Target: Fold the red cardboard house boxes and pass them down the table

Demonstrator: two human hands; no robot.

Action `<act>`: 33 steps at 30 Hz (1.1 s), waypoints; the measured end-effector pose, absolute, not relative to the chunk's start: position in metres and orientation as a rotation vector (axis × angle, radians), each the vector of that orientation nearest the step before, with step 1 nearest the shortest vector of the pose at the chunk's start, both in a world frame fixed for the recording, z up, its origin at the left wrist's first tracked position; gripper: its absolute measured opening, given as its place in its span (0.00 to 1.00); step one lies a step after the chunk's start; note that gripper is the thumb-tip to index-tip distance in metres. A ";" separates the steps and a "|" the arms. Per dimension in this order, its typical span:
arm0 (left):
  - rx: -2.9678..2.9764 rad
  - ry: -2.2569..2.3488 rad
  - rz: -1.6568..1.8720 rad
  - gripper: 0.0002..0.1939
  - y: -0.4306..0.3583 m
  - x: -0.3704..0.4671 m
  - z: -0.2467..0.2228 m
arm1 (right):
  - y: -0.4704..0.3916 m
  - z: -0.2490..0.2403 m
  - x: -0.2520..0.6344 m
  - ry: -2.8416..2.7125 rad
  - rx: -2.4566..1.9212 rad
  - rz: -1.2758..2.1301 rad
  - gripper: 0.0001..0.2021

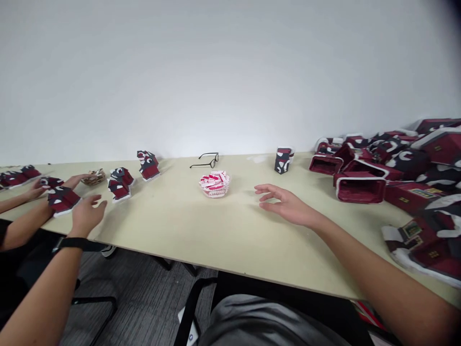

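My left hand, with a dark band on its wrist, hovers at the table's left front with its fingers curled apart. Just beside it stands a small dark-red house with a grey roof and white patches; whether they touch I cannot tell. Another such house stands a little beyond my fingers. Over the table right of centre, my right hand is held out open, holding nothing. Nearest to it is a clear bowl heaped with red and white strips.
Right of me, dark-red house pieces, several open-ended, lie piled up. Black glasses, a phone-like patterned block and another house stand near the wall. At far left are a co-worker's hands and a small basket.
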State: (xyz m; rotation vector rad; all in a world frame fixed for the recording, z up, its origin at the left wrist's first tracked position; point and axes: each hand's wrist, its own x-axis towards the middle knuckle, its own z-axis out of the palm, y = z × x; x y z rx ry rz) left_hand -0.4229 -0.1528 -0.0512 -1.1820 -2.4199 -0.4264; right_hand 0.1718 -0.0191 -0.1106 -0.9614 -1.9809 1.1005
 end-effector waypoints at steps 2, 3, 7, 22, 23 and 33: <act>-1.243 -2.382 -0.567 0.23 -0.138 -0.389 -0.052 | -0.019 -0.110 0.170 -1.966 -0.967 1.103 0.21; -1.356 -2.329 -0.663 0.23 -0.129 -0.365 -0.052 | -0.018 -0.111 0.170 -1.956 -0.974 1.098 0.20; -1.836 -1.833 -0.888 0.18 -0.093 -0.243 -0.054 | -0.007 -0.119 0.171 -1.905 -1.055 0.976 0.19; -2.024 -1.397 -0.838 0.12 0.012 -0.120 -0.051 | 0.042 -0.114 0.266 -1.491 -1.945 -0.006 0.23; -2.010 -1.416 -0.855 0.12 0.013 -0.125 -0.054 | 0.044 -0.117 0.270 -1.508 -1.982 0.029 0.21; -2.032 -1.538 -0.906 0.14 0.027 -0.147 -0.064 | 0.024 -0.114 0.236 -1.818 -1.726 0.108 0.15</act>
